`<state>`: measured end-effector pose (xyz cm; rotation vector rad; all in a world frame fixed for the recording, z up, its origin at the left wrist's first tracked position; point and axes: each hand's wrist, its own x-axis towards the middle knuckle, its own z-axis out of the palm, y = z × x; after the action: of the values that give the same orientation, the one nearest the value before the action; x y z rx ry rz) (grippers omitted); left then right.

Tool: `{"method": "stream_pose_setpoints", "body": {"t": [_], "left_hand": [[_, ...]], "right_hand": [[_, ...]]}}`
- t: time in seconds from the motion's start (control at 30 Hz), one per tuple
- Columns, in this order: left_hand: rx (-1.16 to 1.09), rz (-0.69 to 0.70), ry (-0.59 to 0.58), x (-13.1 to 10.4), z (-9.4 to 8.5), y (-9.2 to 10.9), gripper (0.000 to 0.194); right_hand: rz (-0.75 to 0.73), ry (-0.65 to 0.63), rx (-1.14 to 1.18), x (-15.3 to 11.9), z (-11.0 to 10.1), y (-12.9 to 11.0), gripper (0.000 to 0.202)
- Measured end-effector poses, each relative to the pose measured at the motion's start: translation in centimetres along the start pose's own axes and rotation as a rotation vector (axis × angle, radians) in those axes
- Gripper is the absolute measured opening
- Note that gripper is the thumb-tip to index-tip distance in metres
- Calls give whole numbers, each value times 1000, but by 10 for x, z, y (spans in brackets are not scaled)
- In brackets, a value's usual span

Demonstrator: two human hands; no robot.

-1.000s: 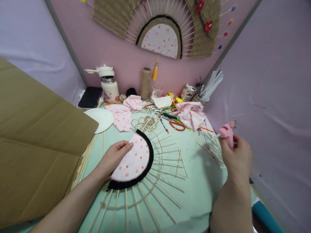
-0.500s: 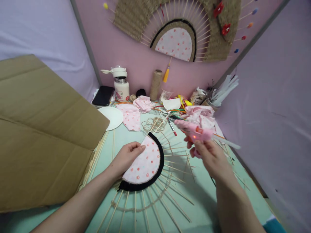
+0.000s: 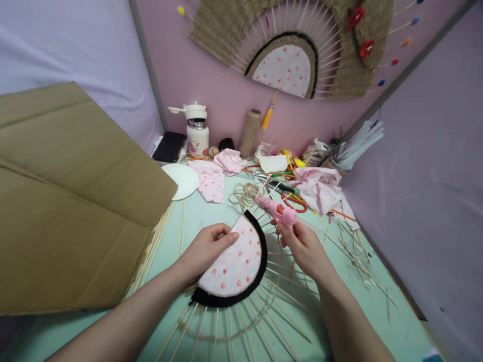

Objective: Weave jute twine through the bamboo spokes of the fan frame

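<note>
My left hand (image 3: 213,246) grips the straight edge of a half-round fan piece (image 3: 236,261), thumb on top of its white cloth with pink flower prints. A black band (image 3: 264,254) borders the curved side, and thin bamboo sticks (image 3: 260,327) fan out from it over the table. In my right hand (image 3: 302,246) is a pink glue gun (image 3: 277,208), with a clear glue stick out of its back and a small orange light lit. Its nozzle points left, near the upper end of the black band; whether it touches anything I cannot tell.
A large cardboard sheet (image 3: 83,201) leans in from the left. Twine (image 3: 245,195), scissors (image 3: 294,202), pink cloth (image 3: 319,186) and a white bottle (image 3: 197,137) are along the back. Loose sticks (image 3: 362,264) lie at right. A finished woven fan (image 3: 222,35) hangs on the wall.
My right hand has brought the glue gun leftward, close to the fan piece's upper end. The left hand keeps its hold. The whole view has shifted slightly.
</note>
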<state>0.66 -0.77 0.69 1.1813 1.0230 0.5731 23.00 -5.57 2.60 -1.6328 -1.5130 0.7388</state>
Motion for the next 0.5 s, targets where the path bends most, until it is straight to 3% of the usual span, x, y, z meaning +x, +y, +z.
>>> {"method": "stream_pose_setpoints", "body": {"t": [0.1,0.23,0.5], "left_hand": [[22,8,-4,-1,0,-1,35],[11,-13,-4,-1,0,-2,34],[12,-20,12,1,0,-1,34]], "right_hand": [[36,75,-7,1,-2,4,37],[119,47,40,-2,-4,11,43],[93,47,56,-8,-5,13,42]]}}
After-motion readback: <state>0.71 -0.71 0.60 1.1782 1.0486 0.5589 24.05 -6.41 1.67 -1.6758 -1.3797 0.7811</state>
